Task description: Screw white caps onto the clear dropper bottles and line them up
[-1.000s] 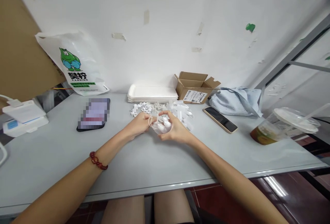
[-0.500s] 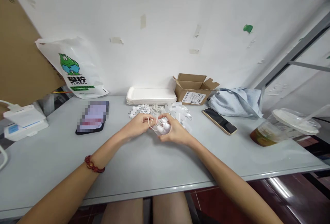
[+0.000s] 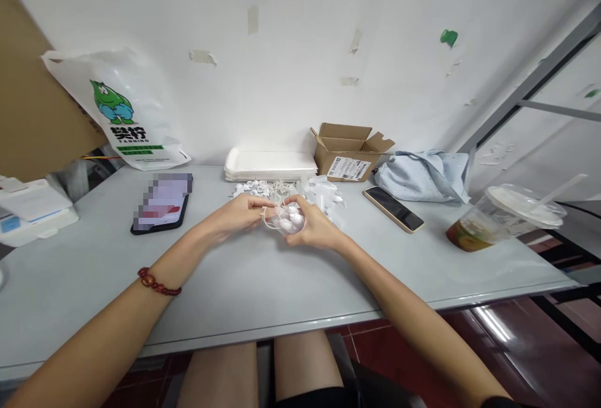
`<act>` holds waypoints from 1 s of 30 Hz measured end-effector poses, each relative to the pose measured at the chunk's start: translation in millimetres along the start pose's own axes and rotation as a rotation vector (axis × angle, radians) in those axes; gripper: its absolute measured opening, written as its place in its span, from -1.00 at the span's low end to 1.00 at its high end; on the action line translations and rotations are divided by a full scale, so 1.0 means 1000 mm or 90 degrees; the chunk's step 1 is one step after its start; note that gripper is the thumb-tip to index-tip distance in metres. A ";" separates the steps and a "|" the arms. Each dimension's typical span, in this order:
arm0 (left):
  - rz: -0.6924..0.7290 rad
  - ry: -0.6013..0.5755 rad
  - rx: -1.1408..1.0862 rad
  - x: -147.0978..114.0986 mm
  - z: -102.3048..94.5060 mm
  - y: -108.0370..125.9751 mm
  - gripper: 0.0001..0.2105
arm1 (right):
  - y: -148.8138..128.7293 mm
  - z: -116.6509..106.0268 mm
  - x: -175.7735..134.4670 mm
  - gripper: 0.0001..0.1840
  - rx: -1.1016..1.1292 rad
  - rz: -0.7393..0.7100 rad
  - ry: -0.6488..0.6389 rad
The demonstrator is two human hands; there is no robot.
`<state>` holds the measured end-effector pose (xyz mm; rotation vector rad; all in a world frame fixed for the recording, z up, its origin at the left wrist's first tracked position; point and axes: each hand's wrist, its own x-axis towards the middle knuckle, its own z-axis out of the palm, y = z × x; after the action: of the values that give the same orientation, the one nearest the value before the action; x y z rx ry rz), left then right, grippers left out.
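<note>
My right hand (image 3: 315, 226) curls around a small clear plastic bag (image 3: 290, 228) with several white plastic pieces (image 3: 293, 215) in it. The exact kind of these pieces is too small to tell. At the bag's left side my left hand (image 3: 240, 215) is closed, its thumb and fingertips pinching a thin white cord (image 3: 268, 223) that loops out beside the bag. Both hands are just above the tabletop. Behind them lies a pile of loose white parts (image 3: 253, 189), some ring-shaped, with more cords (image 3: 280, 189) and clear plastic bags (image 3: 323, 190).
Against the wall stand a stack of white trays (image 3: 272, 166) and an open cardboard box (image 3: 347, 154). A phone (image 3: 164, 201) lies left, another phone (image 3: 393, 209) right. Farther right are a blue cloth bundle (image 3: 422, 176) and a drink cup (image 3: 483, 223); a white plastic bag (image 3: 126, 107) leans at back left.
The whole view has shifted slightly, so things sit a little higher and to the left. Both hands stay together at the clear bag; the white cord loop now hangs a little wider beside it.
</note>
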<state>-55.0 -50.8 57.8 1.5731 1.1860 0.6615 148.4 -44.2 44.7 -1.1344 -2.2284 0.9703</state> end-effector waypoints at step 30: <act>-0.033 0.009 -0.010 0.000 0.005 0.000 -0.72 | 0.001 0.002 0.000 -0.26 -0.073 -0.034 0.006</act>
<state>-50.6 -52.7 56.1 1.5218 1.2252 0.6474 147.6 -44.9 42.8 -1.1194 -2.3198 0.8243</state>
